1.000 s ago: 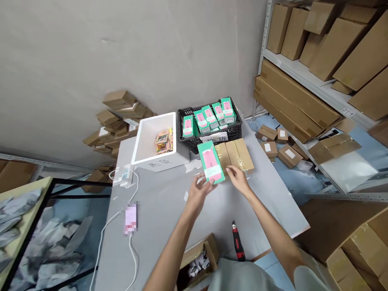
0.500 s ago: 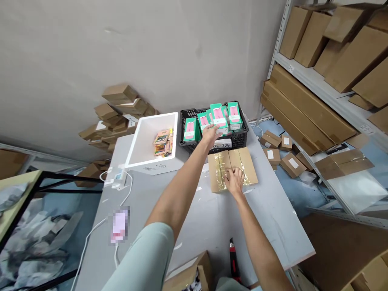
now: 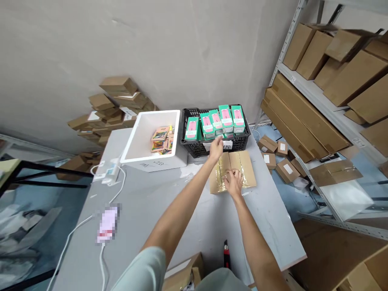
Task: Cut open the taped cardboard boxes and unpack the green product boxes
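My left hand [image 3: 216,148] is in front of the black plastic crate [image 3: 198,151], close to its front wall and label. Its fingers are blurred and partly turned away, and I see nothing in them. Several green and pink boxes [image 3: 226,118] stand in the crate. My right hand [image 3: 234,182] rests on top of a flat brown cardboard box [image 3: 249,171] with strips of shiny tape across it. The fingers of that hand are bent but apart, touching the taped top without gripping it.
Left of the crate stands a white foam box [image 3: 151,162] holding small colourful packets [image 3: 162,139]. A red and black utility knife [image 3: 226,256] lies at the near table edge. Power strip [image 3: 111,173], cable and phone [image 3: 108,224] are at left. Cardboard-laden shelves [image 3: 321,87] stand at right.
My left hand has drawn back from the green boxes to the crate's front, leaving them all in the crate. My right hand stays on the cardboard box. The view has shifted slightly.
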### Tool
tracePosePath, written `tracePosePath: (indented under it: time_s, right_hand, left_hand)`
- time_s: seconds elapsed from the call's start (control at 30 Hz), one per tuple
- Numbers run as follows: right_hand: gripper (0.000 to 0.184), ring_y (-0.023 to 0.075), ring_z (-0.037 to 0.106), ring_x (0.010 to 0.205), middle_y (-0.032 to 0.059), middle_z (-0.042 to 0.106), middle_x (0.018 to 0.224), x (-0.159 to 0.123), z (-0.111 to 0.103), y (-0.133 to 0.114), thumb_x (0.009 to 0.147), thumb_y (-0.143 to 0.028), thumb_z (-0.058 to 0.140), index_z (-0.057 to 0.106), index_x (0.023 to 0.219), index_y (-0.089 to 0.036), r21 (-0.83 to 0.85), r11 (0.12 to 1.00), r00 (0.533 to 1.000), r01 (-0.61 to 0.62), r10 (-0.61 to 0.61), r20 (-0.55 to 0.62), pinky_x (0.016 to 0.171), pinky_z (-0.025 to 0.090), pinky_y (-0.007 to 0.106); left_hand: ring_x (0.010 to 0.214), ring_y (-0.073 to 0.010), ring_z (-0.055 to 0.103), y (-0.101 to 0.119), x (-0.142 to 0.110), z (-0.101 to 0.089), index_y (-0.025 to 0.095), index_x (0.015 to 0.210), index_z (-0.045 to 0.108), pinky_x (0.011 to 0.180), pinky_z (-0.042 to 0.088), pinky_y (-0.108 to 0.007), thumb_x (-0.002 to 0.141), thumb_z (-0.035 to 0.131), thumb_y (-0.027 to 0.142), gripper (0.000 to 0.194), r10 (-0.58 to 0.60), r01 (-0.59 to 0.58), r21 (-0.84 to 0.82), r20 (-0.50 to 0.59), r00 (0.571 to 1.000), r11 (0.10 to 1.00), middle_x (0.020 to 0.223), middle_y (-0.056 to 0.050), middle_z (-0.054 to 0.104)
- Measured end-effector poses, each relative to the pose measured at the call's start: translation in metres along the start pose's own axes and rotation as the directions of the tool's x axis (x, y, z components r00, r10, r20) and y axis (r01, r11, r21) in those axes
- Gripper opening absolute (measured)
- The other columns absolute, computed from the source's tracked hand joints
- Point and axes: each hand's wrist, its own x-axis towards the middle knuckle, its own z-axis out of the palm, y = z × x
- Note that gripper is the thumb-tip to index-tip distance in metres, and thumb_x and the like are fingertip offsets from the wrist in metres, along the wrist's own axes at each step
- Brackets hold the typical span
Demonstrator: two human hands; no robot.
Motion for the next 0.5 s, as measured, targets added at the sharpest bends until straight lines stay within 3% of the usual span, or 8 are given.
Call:
tracePosePath:
  time_s: [0.07, 0.13, 0.27, 0.4, 0.5]
  right_hand:
    - [0.028, 0.0309, 0.056, 0.127, 0.0097, 0.065, 0.132, 0.000, -0.001, 0.000, 0.108, -0.036, 0.073, 0.078, 0.136, -0.031, -0.012, 1.000, 1.000, 0.002, -0.002, 0.003, 0.106, 0.040, 0.041]
    - [0.029, 0.0309, 0.055, 0.126, 0.0105, 0.065, 0.133, 0.000, -0.003, -0.001, 0.107, -0.034, 0.073, 0.079, 0.135, -0.029, -0.003, 1.000, 1.000, 0.009, -0.009, 0.001, 0.107, 0.040, 0.042]
    - [0.034, 0.0328, 0.054, 0.128, 0.0135, 0.066, 0.136, 0.002, -0.015, 0.000, 0.103, -0.032, 0.072, 0.079, 0.136, -0.026, 0.004, 1.000, 1.000, 0.012, -0.012, 0.013, 0.112, 0.041, 0.045]
    - [0.046, 0.0376, 0.054, 0.134, 0.0187, 0.065, 0.143, 0.006, -0.036, 0.009, 0.100, -0.037, 0.069, 0.077, 0.142, -0.022, -0.042, 0.998, 0.997, 0.042, -0.039, 0.073, 0.116, 0.043, 0.052]
    - [0.056, 0.0398, 0.052, 0.147, 0.0236, 0.061, 0.157, -0.019, -0.032, 0.017, 0.102, -0.044, 0.064, 0.071, 0.151, -0.018, 0.028, 0.992, 0.992, 0.121, -0.122, 0.041, 0.125, 0.042, 0.058]
  left_hand:
    - [0.146, -0.0343, 0.070, -0.020, -0.074, -0.037, 0.019, 0.124, 0.084, 0.138, 0.042, -0.053, 0.098, 0.075, 0.031, 0.030, 0.003, -0.003, 0.055, 0.000, 1.000, 0.998, 0.141, -0.017, 0.083]
    - [0.145, -0.0360, 0.071, -0.046, -0.157, -0.085, 0.022, 0.127, 0.084, 0.134, 0.048, -0.054, 0.101, 0.071, 0.051, 0.041, 0.033, -0.033, 0.171, 0.004, 0.999, 0.985, 0.146, -0.017, 0.081]
    - [0.134, -0.0407, 0.078, -0.084, -0.310, -0.199, 0.028, 0.120, 0.083, 0.124, 0.058, -0.058, 0.092, 0.073, 0.080, 0.060, -0.105, 0.165, 0.308, -0.201, 0.974, 0.937, 0.133, -0.016, 0.085]
    - [0.136, -0.0418, 0.076, -0.082, -0.427, -0.295, 0.025, 0.121, 0.079, 0.129, 0.053, -0.060, 0.083, 0.073, 0.092, 0.077, -0.103, 0.293, 0.356, -0.466, 0.879, 0.888, 0.138, -0.019, 0.083]
    - [0.142, -0.0405, 0.073, -0.087, -0.497, -0.335, 0.021, 0.128, 0.075, 0.131, 0.051, -0.059, 0.080, 0.077, 0.090, 0.085, -0.128, 0.388, 0.298, -0.626, 0.769, 0.872, 0.146, -0.022, 0.079]
